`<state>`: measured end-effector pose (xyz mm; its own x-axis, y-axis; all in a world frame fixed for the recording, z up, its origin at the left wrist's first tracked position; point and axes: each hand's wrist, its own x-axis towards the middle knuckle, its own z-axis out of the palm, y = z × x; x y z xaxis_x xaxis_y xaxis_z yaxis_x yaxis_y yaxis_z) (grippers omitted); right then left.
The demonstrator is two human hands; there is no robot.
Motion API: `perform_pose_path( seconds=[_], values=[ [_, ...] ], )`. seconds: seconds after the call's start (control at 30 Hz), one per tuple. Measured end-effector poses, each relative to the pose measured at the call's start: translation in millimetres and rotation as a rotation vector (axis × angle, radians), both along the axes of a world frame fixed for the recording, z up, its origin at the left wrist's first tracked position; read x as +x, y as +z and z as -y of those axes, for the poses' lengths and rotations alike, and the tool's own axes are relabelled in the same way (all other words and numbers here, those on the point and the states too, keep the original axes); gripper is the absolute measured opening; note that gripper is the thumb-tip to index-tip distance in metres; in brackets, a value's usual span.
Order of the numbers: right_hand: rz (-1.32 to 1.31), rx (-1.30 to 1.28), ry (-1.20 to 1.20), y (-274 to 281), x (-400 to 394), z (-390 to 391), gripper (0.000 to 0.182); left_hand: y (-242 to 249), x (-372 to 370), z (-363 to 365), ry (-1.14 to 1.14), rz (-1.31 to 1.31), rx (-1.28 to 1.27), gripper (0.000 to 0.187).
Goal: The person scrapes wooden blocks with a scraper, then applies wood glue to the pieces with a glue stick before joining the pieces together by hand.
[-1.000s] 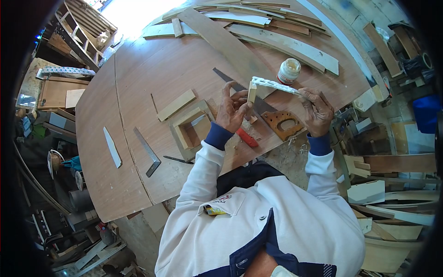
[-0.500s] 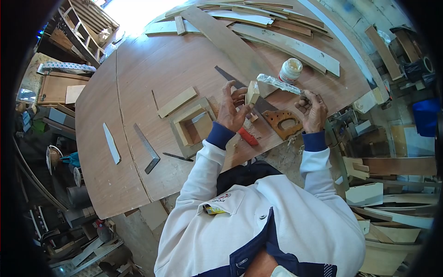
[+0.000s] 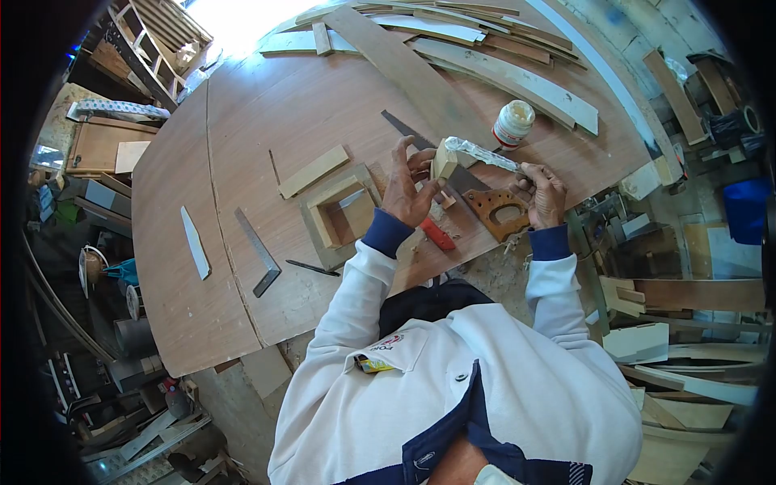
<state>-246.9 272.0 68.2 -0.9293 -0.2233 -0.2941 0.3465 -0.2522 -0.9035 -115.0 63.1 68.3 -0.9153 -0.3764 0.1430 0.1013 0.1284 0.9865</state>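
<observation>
My left hand (image 3: 404, 192) grips a small wooden block (image 3: 442, 164) between thumb and fingers above the table. In my right hand (image 3: 545, 197) is a flat stick (image 3: 482, 152) coated in whitish, glue-like stuff, pinched by one end. Its coated tip meets the upper end of the block, touching or nearly so. Just behind the stick stands an open jar (image 3: 514, 125) with pale contents. Beneath my hands lies a handsaw (image 3: 495, 212) with a wooden handle, its blade partly hidden. A red-handled tool (image 3: 437, 235) rests near my left wrist.
Left of my left hand, a small wooden frame (image 3: 326, 230) sits on a board, beside a loose wood strip (image 3: 315, 171). A try square (image 3: 260, 263), a dark pencil-like stick (image 3: 313, 267) and a white pointed piece (image 3: 195, 244) lie farther left. Long planks (image 3: 509, 81) are piled at the back.
The coated stick has moved left and slightly down, bringing its tip to the block. The left hand keeps its hold on the block, which is tilted a little differently.
</observation>
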Motion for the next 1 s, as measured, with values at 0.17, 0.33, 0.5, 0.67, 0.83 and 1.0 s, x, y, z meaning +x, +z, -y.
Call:
perform_pose_path(
  seconds=[0.17,0.33,0.5,0.67,0.83,1.0],
  values=[
    [-0.069,0.028,0.0,2.2,2.4,-0.9,0.01,-0.8,3.8,1.7,-0.002,0.005,0.004,0.076],
    [-0.201,0.067,-0.023,5.7,9.6,2.7,0.009,-1.8,8.7,2.6,-0.001,0.011,0.007,0.076],
    [-0.285,0.121,-0.083,5.1,11.6,5.1,0.01,1.5,13.3,2.9,-0.038,0.031,0.072,0.075],
    [-0.384,0.055,-0.12,6.2,15.3,7.6,0.01,-6.9,14.1,4.2,-0.021,0.01,0.055,0.074],
    [-0.439,0.05,-0.043,11.5,21.4,5.2,0.011,-8.6,14.0,5.4,-0.009,-0.004,0.058,0.073],
    [-0.765,0.151,0.087,11.4,22.9,0.8,0.012,-8.4,14.3,6.3,0.01,0.02,0.106,0.072]
  ],
)
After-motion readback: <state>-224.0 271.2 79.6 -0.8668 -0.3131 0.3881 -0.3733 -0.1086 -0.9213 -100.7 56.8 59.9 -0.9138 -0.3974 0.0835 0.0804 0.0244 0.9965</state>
